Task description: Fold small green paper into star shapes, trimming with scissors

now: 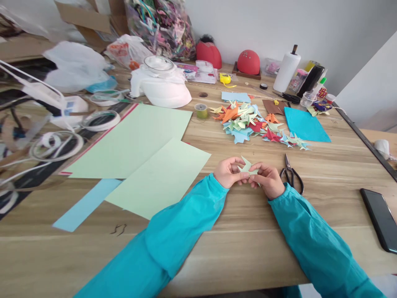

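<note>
The pile of folded paper figures, in orange, red, blue and pale green, lies on the wooden table, and I take it as the landmark. The small pale green folded paper is in front of this pile, on the person's side, raised between both hands. The left hand pinches it with thumb and fingers almost closed together; the other fingers are curled. The right hand pinches it from the other side, also with a narrow grip, and its fingertips are close to those of the left hand. How the lower fingers stand behind the paper, I cannot tell.

In front of the pile, to its right, lie the scissors, just beside the right hand. Left of the pile lie the large pale green sheets, partly one over another.

As for containers, behind the pile and to the left stands a big clear bag, filled with many colourful pieces. In front of that bag, still left of the pile, a white plastic bag shows something orange inside. Behind the pile, to the right, is a clear jar with pinkish contents, too small to identify.
</note>
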